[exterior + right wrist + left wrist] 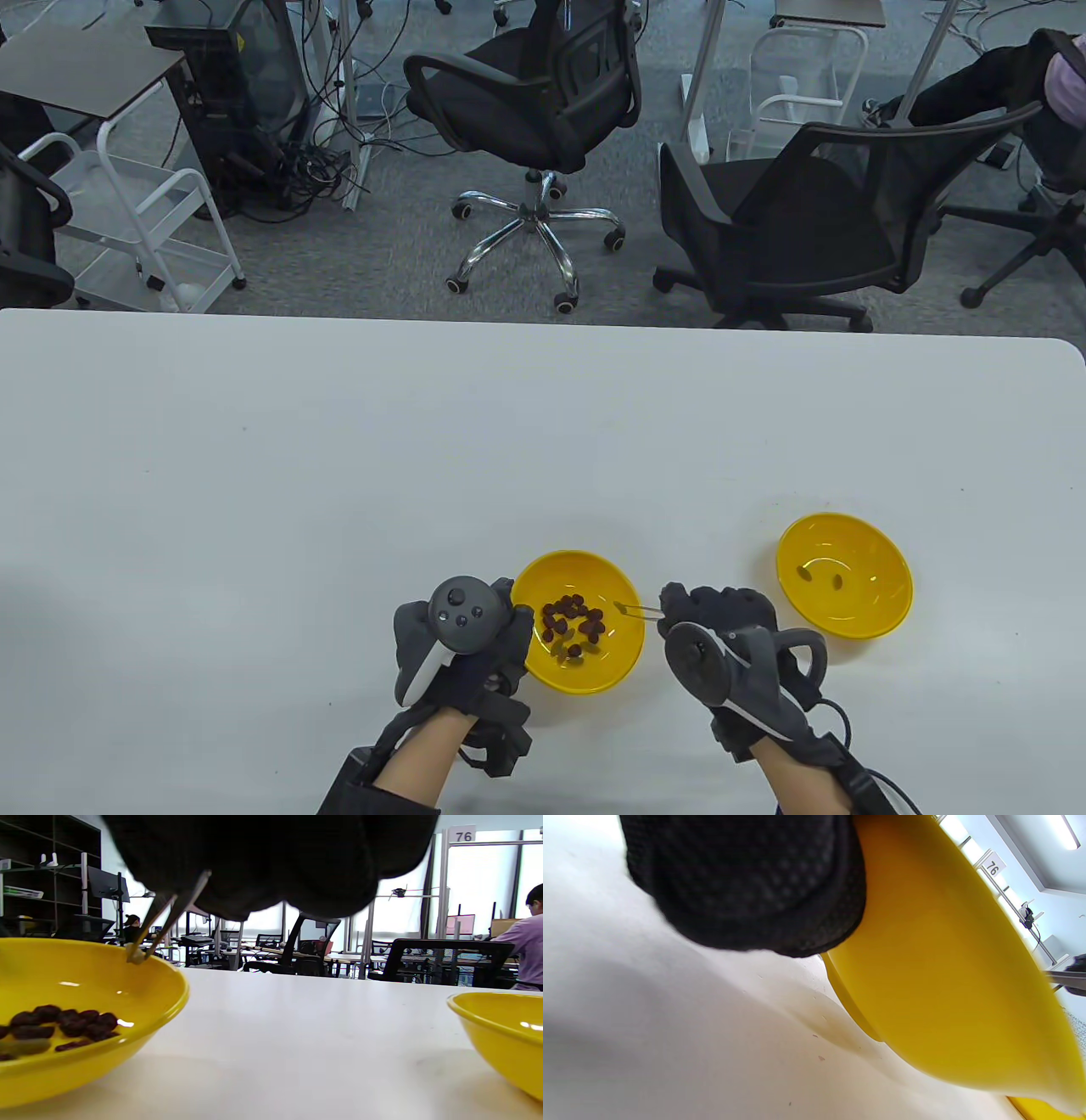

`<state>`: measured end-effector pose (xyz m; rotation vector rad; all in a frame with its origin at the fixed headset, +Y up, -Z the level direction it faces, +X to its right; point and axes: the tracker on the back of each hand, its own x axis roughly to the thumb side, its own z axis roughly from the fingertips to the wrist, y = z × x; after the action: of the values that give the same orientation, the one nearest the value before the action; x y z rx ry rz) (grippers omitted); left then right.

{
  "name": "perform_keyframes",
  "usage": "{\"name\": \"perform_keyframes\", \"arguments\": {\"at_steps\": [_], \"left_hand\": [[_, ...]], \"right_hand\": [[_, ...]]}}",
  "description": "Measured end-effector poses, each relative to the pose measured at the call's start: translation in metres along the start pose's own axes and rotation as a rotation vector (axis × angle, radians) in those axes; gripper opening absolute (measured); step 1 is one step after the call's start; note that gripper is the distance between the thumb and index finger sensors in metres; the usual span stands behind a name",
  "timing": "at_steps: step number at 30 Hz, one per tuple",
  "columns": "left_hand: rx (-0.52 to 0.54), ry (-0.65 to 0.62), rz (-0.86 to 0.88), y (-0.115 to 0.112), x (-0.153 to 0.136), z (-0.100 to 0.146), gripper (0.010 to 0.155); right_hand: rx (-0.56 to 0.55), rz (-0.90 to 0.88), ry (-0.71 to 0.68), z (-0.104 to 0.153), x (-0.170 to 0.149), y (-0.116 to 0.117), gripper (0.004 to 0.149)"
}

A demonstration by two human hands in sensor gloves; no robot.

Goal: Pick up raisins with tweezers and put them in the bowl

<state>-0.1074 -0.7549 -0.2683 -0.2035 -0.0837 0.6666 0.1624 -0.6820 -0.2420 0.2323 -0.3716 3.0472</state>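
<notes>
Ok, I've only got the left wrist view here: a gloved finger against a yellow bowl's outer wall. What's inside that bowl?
Observer: A pile of dark raisins, shown in the table view.
Operator: Where's the other hand?
Observer: The right hand is right of that bowl, holding tweezers whose tips reach over its rim.
Operator: Do the tips carry a raisin?
Observer: In the right wrist view the tweezer tips look close together with nothing dark between them.
Operator: Is there a second bowl?
Observer: Yes, another yellow bowl stands further right, holding about two raisins.
</notes>
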Motion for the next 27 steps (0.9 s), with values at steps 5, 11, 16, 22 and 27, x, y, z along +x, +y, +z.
{"name": "perform_keyframes", "arguments": {"at_steps": [5, 11, 16, 22, 27], "left_hand": [[0.003, 0.004, 0.000, 0.001, -0.001, 0.000, 0.055], [0.001, 0.007, -0.003, 0.001, -0.001, 0.000, 0.055], [-0.003, 0.009, -0.006, 0.001, -0.001, 0.000, 0.055], [-0.002, 0.008, -0.007, 0.001, 0.000, 0.000, 0.055], [-0.003, 0.009, -0.009, 0.000, 0.000, 0.000, 0.055]], "right_hand": [[-0.036, -0.008, 0.147, -0.006, -0.036, -0.008, 0.045], [-0.026, 0.014, 0.341, -0.011, -0.084, -0.005, 0.045], [-0.010, 0.028, 0.482, -0.011, -0.115, -0.001, 0.045], [0.024, 0.056, 0.621, -0.009, -0.141, 0.009, 0.045], [0.079, 0.069, 0.663, -0.011, -0.151, 0.021, 0.045]]}}
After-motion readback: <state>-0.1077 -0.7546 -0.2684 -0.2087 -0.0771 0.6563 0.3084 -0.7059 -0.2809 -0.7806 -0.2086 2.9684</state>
